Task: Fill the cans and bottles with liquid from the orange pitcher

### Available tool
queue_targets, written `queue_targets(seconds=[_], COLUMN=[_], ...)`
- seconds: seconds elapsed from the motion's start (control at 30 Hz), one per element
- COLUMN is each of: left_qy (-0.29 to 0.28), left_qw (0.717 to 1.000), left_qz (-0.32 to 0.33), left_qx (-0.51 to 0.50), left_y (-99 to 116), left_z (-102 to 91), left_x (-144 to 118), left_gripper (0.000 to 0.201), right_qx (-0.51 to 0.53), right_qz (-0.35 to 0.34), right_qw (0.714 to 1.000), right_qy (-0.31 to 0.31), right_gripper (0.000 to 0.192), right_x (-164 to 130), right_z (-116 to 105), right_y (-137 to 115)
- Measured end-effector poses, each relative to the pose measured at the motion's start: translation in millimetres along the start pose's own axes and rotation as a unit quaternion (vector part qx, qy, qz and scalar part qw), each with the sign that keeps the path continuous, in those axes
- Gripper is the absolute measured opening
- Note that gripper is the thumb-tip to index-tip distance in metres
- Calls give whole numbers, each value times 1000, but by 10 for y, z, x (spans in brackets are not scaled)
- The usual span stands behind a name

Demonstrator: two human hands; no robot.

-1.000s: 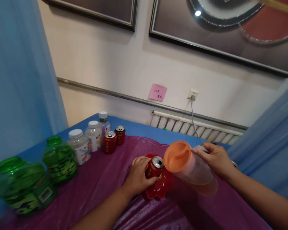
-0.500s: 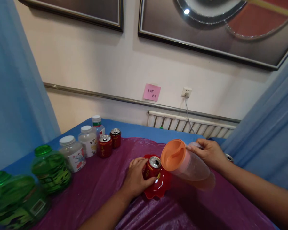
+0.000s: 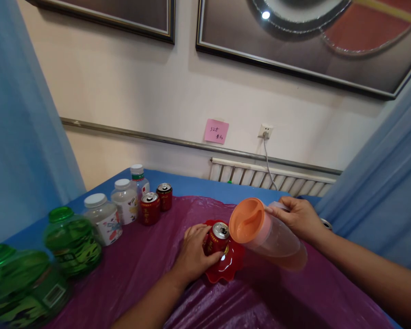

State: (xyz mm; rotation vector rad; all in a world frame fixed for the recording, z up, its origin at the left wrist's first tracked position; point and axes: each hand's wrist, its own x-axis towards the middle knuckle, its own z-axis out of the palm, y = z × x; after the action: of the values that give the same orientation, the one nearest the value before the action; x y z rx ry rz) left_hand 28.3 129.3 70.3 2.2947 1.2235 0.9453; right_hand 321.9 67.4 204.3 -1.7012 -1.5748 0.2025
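The fingers (image 3: 205,233) of the left hand (image 3: 192,253) are wrapped around a red drink can (image 3: 216,238) with gold lettering too small to read; the can stands in a red scalloped dish (image 3: 228,265) on the purple plastic sheet (image 3: 150,265) covering the worktop. The right hand (image 3: 299,219) grips the handle side of a clear pitcher (image 3: 277,244) with an orange lid (image 3: 247,220), tilted far over so the lid faces the can and nearly touches it; orange liquid pools along its lower side. Along the left edge stands a row: two more red cans (image 3: 150,208) side by side, one clear bottle (image 3: 139,178) with a white cap and green-and-red label, two white-lidded jars (image 3: 125,201) with printed pictures, and two green jars (image 3: 71,240) with green lids, the nearest showing a barcode. Another can top (image 3: 326,224) peeks out behind the right wrist. On the wall a pink sticky note (image 3: 216,131) carries handwriting that begins "32", the rest unclear. One wall socket (image 3: 265,132) has a cord plugged in.
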Motion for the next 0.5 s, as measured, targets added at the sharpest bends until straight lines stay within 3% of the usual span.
queue_targets(seconds=[0.5], left_qy=[4], left_qw=[1000], left_qz=[3], left_qx=[-2], left_y=[9], left_z=[10], left_x=[-3], left_gripper=[60], right_qx=[-3], right_qz=[-9], right_qw=[1000], right_qy=[4], right_gripper=[68], right_x=[4], right_z=[-1], right_y=[49])
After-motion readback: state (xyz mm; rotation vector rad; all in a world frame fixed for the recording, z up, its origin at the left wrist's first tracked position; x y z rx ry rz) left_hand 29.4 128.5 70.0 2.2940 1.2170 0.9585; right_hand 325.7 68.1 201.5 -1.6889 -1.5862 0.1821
